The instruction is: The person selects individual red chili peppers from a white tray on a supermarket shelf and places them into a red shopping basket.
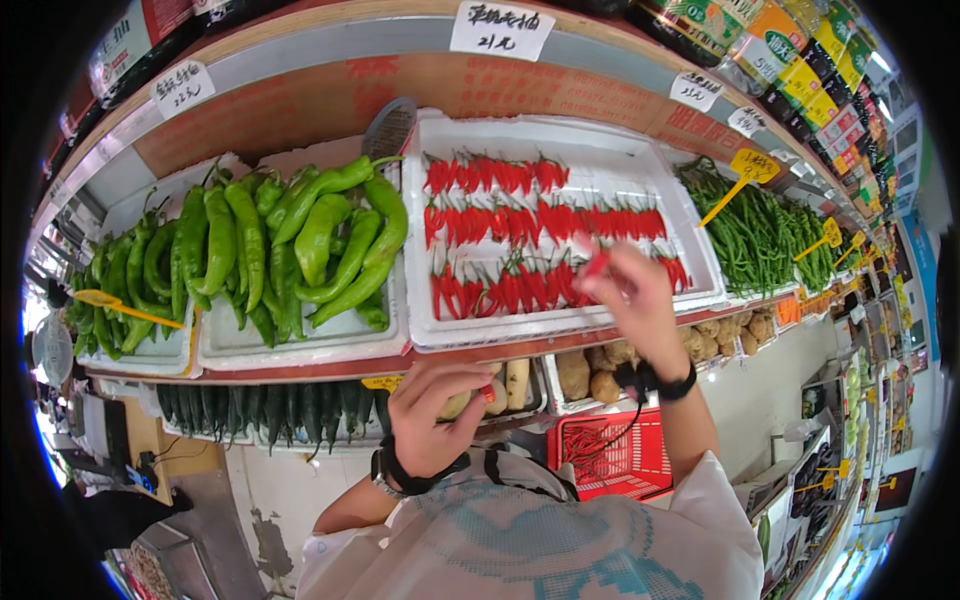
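A white foam tray lies on the shelf before me. In it, small red chili peppers are laid side by side in three rows, stems away from me. My right hand is over the right part of the nearest row, blurred, with a red chili pepper pinched between its fingertips. Below the tray's front edge is my left hand. The red end of a chili shows between its thumb and fingers; the rest of that chili is hidden.
Large green peppers fill foam trays on the left. Thin green peppers with yellow price tags lie to the right. Potatoes and cucumbers sit one shelf lower. A red plastic basket on the floor holds more red chilies.
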### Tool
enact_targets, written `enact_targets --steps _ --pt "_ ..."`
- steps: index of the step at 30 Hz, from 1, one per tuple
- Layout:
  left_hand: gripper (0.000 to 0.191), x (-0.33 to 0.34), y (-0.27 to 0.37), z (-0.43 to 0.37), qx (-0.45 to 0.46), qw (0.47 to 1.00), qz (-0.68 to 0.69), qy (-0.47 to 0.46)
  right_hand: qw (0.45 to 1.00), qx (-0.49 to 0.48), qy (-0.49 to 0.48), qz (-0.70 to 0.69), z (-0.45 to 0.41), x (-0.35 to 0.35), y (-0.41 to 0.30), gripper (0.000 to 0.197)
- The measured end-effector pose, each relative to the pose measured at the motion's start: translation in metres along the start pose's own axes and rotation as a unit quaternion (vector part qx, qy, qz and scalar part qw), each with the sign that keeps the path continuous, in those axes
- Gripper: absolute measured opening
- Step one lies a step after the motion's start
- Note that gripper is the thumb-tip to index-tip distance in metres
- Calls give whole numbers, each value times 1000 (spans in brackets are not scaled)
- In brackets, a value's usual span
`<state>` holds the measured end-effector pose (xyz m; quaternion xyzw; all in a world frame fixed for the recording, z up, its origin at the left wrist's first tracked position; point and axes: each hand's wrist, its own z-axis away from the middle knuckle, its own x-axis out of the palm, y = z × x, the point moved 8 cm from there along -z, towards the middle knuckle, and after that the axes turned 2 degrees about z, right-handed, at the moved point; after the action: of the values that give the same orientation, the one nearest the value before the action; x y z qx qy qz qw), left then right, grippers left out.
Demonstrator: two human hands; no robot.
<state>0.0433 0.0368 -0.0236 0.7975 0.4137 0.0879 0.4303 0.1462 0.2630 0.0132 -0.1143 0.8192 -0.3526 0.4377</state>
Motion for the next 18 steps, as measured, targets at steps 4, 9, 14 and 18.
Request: enact_targets --steps 4,9,14,18 --pt "24 -3 -10 -9 -10 1000 1 1 999 31 13 -31 -88 -40 58 26" --pt "23 0 -23 -13 -12 1000 -21 -6 985 102 22 139 -161 -40 173 29" --pt "24 -12 -26 -16 -22 997 -67 -10 933 243 -42 261 -179 -7 236 29" --pt "24 -22 -34 -13 -37 997 -74 -1 931 272 0 245 -181 -6 254 27"
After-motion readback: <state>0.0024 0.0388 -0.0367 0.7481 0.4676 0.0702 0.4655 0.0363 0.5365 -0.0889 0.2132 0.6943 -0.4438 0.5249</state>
